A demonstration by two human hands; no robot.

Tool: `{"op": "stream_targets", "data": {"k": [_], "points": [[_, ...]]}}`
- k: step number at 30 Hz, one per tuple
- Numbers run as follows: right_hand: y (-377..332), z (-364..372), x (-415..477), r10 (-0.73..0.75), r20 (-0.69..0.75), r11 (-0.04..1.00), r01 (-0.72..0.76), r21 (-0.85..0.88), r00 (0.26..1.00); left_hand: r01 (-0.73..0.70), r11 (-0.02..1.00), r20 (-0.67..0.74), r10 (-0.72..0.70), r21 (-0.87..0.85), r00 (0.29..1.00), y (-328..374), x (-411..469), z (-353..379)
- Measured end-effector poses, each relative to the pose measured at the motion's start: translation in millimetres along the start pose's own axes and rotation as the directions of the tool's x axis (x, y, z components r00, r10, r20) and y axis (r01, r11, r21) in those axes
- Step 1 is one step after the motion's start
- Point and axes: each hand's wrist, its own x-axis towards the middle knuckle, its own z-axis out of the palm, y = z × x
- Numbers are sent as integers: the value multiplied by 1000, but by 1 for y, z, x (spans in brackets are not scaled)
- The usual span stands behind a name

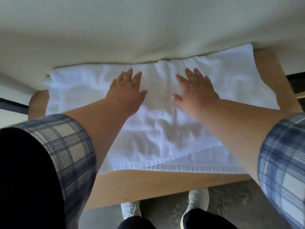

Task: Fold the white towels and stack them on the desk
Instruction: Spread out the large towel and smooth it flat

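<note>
**Both palms flat on the towel**

Fingers straight and slightly spread, the left hand [127,91] and right hand [196,92] press side by side on the wrinkled white terry towel [165,129]. It lies spread across the light wooden desk [165,184], its far edge touching the cream wall [148,30]. Rolled plaid sleeves [69,146] frame both forearms.

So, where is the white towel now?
In the head view, the white towel lies spread across the middle of the wooden desk, its far edge against the pale surface, under the left hand and right hand.
</note>
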Motion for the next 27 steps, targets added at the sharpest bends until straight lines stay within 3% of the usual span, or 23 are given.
{"op": "stream_targets", "data": {"k": [4,7,11,14,16,18,19,21,24,27], "points": [[-12,38,32,39,68,999,-41,21,997,107,993,-11,-107,44,994,-18,50,3],[-12,63,30,60,-5,998,-60,-3,998,103,985,-130,-85,136,988,-26,63,8],[-11,63,34,58,-22,998,-58,14,998,136,971,-133,-111,197,985,-31,70,-6],[-14,57,31,72,24,997,-73,7,997,3,976,-228,48,217,973,-31,58,-11],[-20,46,27,102,19,985,-103,137,995,-100,972,-241,152,214,959,-30,44,-14],[-31,26,26,104,-123,943,-59,327,987,-175,966,-240,218,189,946,-33,28,-22],[-36,14,29,82,-203,941,-9,338,976,-208,962,-252,249,178,935,-35,19,-27],[-44,-13,40,-10,-248,972,67,224,969,-267,953,-292,298,143,909,-39,0,-37],[-47,-59,50,-186,-115,982,188,2,976,-327,944,-298,323,38,898,-45,-34,-54],[-39,-96,29,-230,-6,973,230,-18,973,-227,971,-207,207,-79,956,-60,-63,-75]]}}
